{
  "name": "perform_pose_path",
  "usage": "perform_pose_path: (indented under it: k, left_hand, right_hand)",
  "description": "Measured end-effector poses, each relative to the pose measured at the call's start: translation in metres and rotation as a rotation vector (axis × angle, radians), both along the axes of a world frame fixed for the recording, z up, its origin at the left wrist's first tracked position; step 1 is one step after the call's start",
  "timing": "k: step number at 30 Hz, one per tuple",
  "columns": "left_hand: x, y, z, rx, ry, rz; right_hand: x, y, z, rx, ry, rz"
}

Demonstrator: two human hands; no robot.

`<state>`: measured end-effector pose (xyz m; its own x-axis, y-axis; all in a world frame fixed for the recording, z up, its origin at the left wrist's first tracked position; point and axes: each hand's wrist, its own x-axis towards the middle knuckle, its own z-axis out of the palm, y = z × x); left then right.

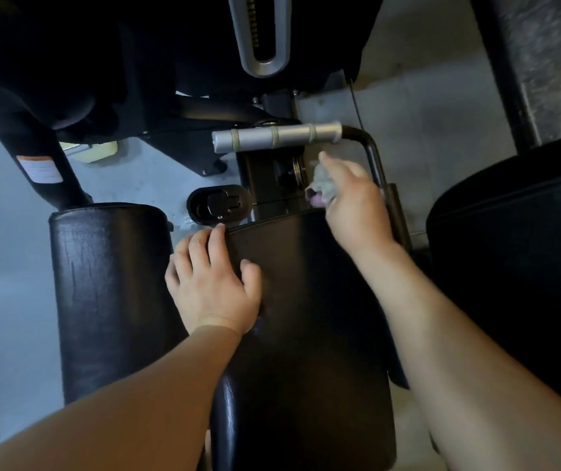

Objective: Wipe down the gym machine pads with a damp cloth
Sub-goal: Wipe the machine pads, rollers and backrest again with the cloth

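Note:
A long black seat pad (pixel 306 317) runs up the middle of the view. My left hand (pixel 212 283) lies on its left edge with straight fingers, thumb on the top surface. My right hand (pixel 350 202) is at the pad's far right corner and grips a crumpled grey cloth (pixel 321 188) with a pinkish patch. A second black pad (pixel 109 294) stands to the left, and a third black pad (pixel 517 260) sits to the right.
A silver handle grip (pixel 277 136) on a black bent bar crosses just beyond my right hand. A black adjustment knob (pixel 219 203) sits beyond the seat pad. Dark machine frame and a silver slotted column (pixel 262 35) fill the top. The floor is pale concrete.

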<state>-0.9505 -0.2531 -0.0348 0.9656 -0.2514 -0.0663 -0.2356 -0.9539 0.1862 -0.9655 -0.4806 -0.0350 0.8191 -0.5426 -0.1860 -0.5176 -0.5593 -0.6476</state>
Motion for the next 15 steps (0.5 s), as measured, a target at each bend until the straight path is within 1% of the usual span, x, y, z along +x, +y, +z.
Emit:
perform_pose_path:
  k: [1,3,4,6,8,11,12,14,15]
  left_hand:
    - [-0.001,-0.001,0.001,-0.003,0.002,0.001]
    - [-0.001,-0.001,0.001,-0.004,0.003,0.005]
    - [-0.001,-0.002,0.000,-0.004,0.004,0.006]
    - [-0.002,-0.002,0.000,-0.003,0.013,0.003]
    - [-0.002,-0.001,0.000,-0.002,0.017,0.004]
    - [-0.003,0.000,0.000,-0.002,0.020,-0.002]
    - [-0.003,0.000,0.000,-0.001,0.019,-0.007]
    - [-0.004,0.000,0.000,-0.003,0.019,-0.007]
    - [-0.004,0.000,0.000,-0.002,0.021,-0.012]
  right_hand:
    - [-0.018,0.010,-0.001,0.005,0.008,0.002]
    - [-0.049,0.035,-0.003,0.055,0.142,0.058]
    - [-0.058,0.047,-0.006,0.048,0.210,0.101]
    - [-0.063,0.064,-0.010,-0.028,0.273,0.122]
    - [-0.056,0.075,-0.005,-0.081,0.266,0.174]
    - [-0.064,0.091,0.002,-0.156,0.157,0.355]
    - [-0.070,0.094,0.002,-0.203,0.149,0.382]
    - [-0.072,0.086,-0.004,-0.284,0.187,0.347]
    - [-0.067,0.079,-0.008,-0.279,0.220,0.289]
